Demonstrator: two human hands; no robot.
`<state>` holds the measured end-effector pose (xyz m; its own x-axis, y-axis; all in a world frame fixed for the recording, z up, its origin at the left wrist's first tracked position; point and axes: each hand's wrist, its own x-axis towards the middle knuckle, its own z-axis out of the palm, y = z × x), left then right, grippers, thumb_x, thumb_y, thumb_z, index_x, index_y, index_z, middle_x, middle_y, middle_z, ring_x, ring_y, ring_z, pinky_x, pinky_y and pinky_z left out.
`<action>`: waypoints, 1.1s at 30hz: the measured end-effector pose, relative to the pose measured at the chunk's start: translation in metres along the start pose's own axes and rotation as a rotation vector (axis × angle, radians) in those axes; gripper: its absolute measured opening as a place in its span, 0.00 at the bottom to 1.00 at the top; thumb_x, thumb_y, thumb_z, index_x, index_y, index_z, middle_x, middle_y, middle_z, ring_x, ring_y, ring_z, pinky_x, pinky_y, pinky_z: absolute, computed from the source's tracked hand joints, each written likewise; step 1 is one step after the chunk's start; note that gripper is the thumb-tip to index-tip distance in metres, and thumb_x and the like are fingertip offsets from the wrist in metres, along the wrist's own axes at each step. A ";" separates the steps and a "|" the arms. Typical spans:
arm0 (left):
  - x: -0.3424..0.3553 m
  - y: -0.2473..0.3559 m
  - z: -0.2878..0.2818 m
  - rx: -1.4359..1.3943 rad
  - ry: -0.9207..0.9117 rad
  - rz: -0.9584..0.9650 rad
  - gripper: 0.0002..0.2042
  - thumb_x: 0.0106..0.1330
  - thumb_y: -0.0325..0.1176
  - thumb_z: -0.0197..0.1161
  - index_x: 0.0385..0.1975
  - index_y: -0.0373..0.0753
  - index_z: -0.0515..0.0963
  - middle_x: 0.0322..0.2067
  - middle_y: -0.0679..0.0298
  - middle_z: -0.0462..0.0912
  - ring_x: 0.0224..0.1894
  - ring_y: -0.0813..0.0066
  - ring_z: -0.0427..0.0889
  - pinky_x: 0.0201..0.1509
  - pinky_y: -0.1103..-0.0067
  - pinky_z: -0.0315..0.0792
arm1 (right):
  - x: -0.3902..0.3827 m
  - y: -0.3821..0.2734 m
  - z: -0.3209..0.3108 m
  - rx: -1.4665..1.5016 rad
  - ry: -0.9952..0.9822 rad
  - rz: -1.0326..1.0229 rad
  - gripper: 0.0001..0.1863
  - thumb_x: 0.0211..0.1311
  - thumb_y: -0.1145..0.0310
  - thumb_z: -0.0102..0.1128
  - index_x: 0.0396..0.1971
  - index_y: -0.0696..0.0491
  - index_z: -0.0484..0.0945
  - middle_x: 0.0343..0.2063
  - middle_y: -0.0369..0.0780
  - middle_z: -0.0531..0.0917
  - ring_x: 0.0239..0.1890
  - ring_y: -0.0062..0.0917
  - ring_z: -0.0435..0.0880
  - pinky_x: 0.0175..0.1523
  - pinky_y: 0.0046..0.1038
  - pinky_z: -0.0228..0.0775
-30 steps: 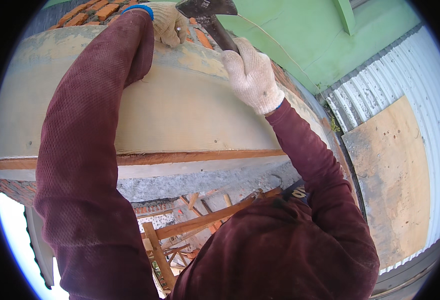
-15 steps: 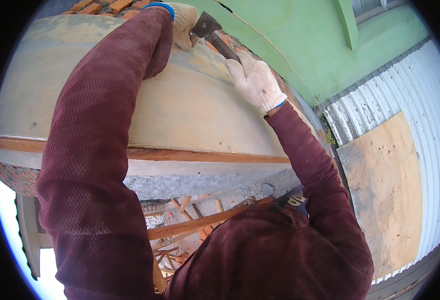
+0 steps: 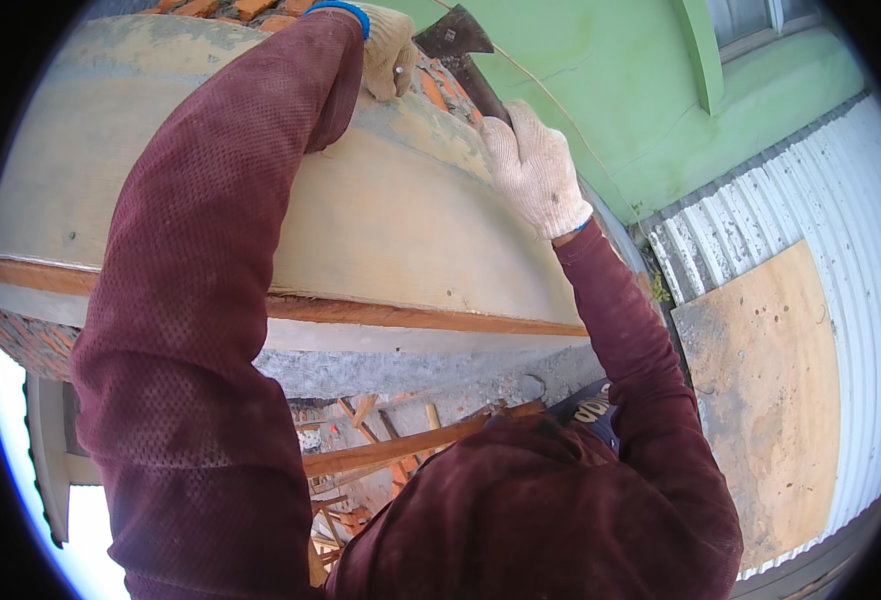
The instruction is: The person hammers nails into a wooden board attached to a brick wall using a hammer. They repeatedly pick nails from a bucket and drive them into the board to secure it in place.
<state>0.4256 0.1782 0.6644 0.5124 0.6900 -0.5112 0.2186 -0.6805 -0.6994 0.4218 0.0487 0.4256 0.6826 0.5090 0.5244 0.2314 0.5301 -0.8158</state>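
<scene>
My right hand (image 3: 537, 175), in a white knit glove, is closed round the dark handle of a hatchet (image 3: 453, 33). The hatchet's dark metal head is raised just right of my left hand (image 3: 388, 55), with a gap between them. That hand wears a cream glove with a blue cuff, and its fingers are pinched at the far edge of a plywood sheet (image 3: 410, 230). A small shiny nail head (image 3: 398, 70) shows between the fingers; the nail's shaft is hidden. Plaster-like smears mark the sheet's far edge.
A wooden batten (image 3: 410, 315) runs along the sheet's near edge, with a drop to timbers and rubble below. Red bricks (image 3: 200, 8) lie beyond the sheet. A green wall (image 3: 600, 80), corrugated metal roofing (image 3: 860, 230) and a stained board (image 3: 760, 390) are at right.
The hatchet head has swung up and right, away from my left hand. My right hand has shifted slightly right. The left stays pinched at the sheet's far edge; the nail head now shows.
</scene>
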 end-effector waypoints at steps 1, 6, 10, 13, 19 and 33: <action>-0.009 -0.003 -0.001 -0.061 -0.039 0.011 0.09 0.47 0.31 0.75 0.29 0.40 0.90 0.28 0.62 0.87 0.30 0.68 0.86 0.35 0.71 0.80 | -0.004 -0.014 0.002 0.081 0.046 0.012 0.20 0.76 0.56 0.54 0.41 0.61 0.74 0.17 0.47 0.76 0.19 0.38 0.81 0.28 0.35 0.70; -0.009 -0.014 -0.009 0.032 0.013 0.079 0.10 0.46 0.32 0.75 0.30 0.42 0.88 0.29 0.65 0.87 0.32 0.70 0.85 0.37 0.73 0.79 | -0.006 -0.011 0.012 0.136 0.144 -0.087 0.19 0.75 0.57 0.55 0.46 0.61 0.76 0.18 0.51 0.78 0.22 0.50 0.81 0.30 0.39 0.73; -0.004 0.003 -0.001 0.008 0.006 -0.058 0.13 0.48 0.35 0.75 0.35 0.46 0.88 0.33 0.66 0.88 0.35 0.71 0.85 0.38 0.73 0.77 | 0.005 0.010 0.007 -0.060 -0.096 -0.018 0.18 0.74 0.59 0.56 0.47 0.61 0.76 0.18 0.49 0.78 0.22 0.50 0.81 0.30 0.39 0.74; -0.015 0.001 -0.007 0.037 -0.015 0.007 0.12 0.48 0.33 0.76 0.35 0.44 0.89 0.31 0.64 0.89 0.34 0.69 0.87 0.37 0.74 0.79 | -0.004 -0.007 0.004 0.079 0.072 -0.114 0.17 0.74 0.61 0.57 0.47 0.61 0.76 0.19 0.52 0.79 0.25 0.52 0.83 0.31 0.40 0.74; -0.001 0.005 -0.005 0.111 -0.004 -0.022 0.12 0.48 0.31 0.75 0.34 0.40 0.90 0.32 0.61 0.89 0.31 0.69 0.88 0.34 0.74 0.80 | -0.002 0.010 0.015 -0.175 -0.138 0.049 0.15 0.74 0.60 0.57 0.46 0.59 0.76 0.19 0.52 0.77 0.25 0.51 0.82 0.31 0.42 0.73; -0.018 0.011 -0.018 0.114 -0.001 0.088 0.16 0.49 0.35 0.75 0.40 0.43 0.91 0.35 0.61 0.90 0.34 0.68 0.87 0.36 0.68 0.78 | -0.003 0.008 -0.008 -0.148 -0.230 0.106 0.18 0.75 0.56 0.54 0.44 0.59 0.76 0.24 0.57 0.79 0.32 0.56 0.83 0.32 0.45 0.72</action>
<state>0.4338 0.1534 0.6753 0.5247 0.6290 -0.5737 0.0767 -0.7061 -0.7040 0.4266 0.0460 0.4159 0.5368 0.7057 0.4625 0.2773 0.3701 -0.8866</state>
